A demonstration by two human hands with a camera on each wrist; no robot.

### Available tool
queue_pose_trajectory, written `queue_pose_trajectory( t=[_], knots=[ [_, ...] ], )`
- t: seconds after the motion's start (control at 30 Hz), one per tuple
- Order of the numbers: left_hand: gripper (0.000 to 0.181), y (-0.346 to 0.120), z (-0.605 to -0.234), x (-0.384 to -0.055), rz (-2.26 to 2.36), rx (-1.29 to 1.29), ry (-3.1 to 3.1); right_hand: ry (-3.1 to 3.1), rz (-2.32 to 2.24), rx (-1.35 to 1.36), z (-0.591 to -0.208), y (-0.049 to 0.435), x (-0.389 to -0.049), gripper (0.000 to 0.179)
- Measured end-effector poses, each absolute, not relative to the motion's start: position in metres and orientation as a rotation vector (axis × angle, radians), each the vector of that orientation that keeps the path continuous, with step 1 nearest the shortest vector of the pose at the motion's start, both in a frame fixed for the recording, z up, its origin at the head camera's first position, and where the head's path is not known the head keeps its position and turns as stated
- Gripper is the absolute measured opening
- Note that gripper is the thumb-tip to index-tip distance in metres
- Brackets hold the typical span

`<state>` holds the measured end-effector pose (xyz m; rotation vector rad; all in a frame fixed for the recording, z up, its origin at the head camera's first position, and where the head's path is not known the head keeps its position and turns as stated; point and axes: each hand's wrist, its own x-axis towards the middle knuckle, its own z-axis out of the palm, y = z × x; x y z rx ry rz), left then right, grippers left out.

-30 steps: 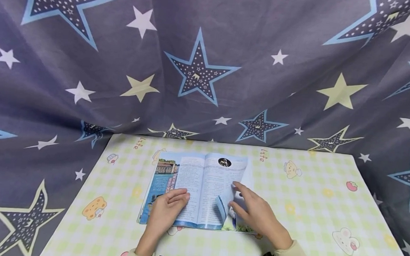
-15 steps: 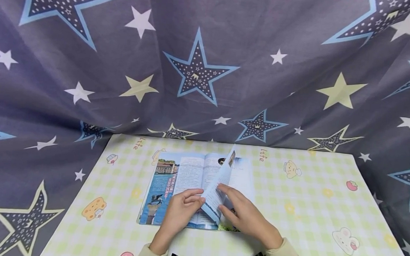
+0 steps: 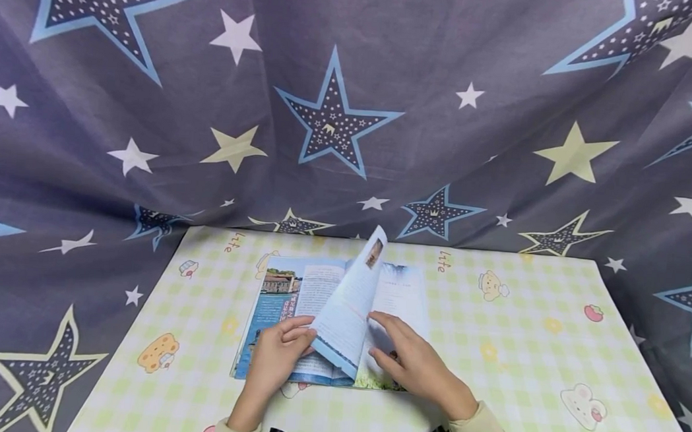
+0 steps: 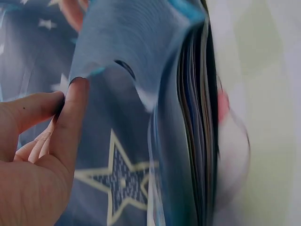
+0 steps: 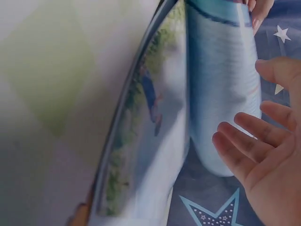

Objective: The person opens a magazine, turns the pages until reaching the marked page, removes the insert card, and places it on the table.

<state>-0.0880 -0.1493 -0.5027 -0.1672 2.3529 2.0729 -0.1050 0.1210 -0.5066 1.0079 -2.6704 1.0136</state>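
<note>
An open magazine (image 3: 279, 284) lies on the cloth-covered table. One page (image 3: 349, 302) of it stands raised and curls over toward the left. My left hand (image 3: 278, 354) pinches the lower outer edge of that page between thumb and finger, as the hand (image 4: 44, 155) in the left wrist view shows. On the other side, my right hand (image 3: 422, 369) hovers by the raised page, above the right-hand page with a picture (image 5: 150, 103). In the right wrist view the fingers of the right hand (image 5: 273, 150) are spread and relaxed, gripping nothing.
The table (image 3: 521, 359) wears a green-and-white checked cloth with cartoon prints. Behind it and at both sides hangs a dark star-patterned curtain (image 3: 434, 142).
The raised page has swung from right to left. My left hand moved right to the page, took its edge and came back left. My right hand shifted slightly left.
</note>
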Motion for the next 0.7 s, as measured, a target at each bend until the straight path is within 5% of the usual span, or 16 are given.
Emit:
queue_pose_trajectory(
  t=[0.37,0.7],
  knots=[
    [0.028,-0.204,-0.506,-0.071,2.011,-0.585,2.44,-2.758,0.742,1.293,-0.518,0.107,-0.105,0.067],
    [0.027,-0.229,-0.507,-0.061,1.922,-0.7,2.538,-2.876,0.574,1.325,-0.522,0.096,-0.103,0.081]
  ],
)
